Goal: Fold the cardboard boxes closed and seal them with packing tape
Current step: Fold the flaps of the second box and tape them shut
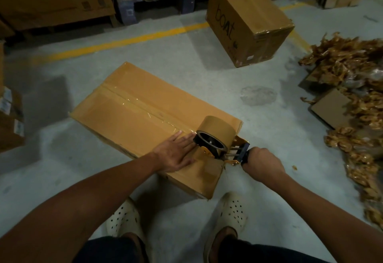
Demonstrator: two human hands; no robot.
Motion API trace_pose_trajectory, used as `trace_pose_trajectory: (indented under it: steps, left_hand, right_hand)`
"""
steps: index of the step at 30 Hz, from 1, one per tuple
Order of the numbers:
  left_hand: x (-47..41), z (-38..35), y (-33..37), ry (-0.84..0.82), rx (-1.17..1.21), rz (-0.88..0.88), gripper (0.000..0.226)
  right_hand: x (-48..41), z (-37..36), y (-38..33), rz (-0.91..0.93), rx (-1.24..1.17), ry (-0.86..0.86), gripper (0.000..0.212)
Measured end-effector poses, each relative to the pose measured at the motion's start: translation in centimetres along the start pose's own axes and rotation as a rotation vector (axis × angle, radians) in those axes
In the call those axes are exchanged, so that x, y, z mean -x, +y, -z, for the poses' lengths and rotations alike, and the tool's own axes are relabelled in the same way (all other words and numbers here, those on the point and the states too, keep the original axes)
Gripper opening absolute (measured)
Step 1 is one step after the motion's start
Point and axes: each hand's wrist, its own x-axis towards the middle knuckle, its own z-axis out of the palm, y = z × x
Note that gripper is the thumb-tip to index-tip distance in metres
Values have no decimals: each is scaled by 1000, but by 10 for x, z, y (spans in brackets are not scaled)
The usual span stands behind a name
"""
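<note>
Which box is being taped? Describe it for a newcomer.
On the concrete floor, just ahead of the cream clogs, lies a low plain box. Unlike the taller printed box behind, it has the left hand and tape dispenser on top.

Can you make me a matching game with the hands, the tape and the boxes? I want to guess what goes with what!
1 left hand
2 right hand
3 tape roll
4 box with black writing

A grips the tape dispenser by its handle
B brown, mounted on the tape dispenser
C pressed flat on the near box
D sits alone farther back on the floor

Pairs: 1-C, 2-A, 3-B, 4-D
</note>
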Motion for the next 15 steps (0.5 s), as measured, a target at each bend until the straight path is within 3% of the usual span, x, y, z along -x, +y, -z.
trace_pose_trajectory:
  steps: [3, 9, 12, 15]
  left_hand:
    - [1, 1, 7, 73, 41, 30, 81]
    - [-22, 22, 75, -139, 199, 361, 137]
    - [-36, 8, 99, -131, 317, 483, 146]
    - [-36, 1, 108, -94, 268, 508, 146]
  right_hand:
    - [8, 0, 21, -22, 3, 2, 10]
    - [15, -4, 29, -18, -15, 10, 10]
    - [16, -2, 28, -16, -16, 8, 11]
    - [15, -1, 27, -18, -10, 12, 12]
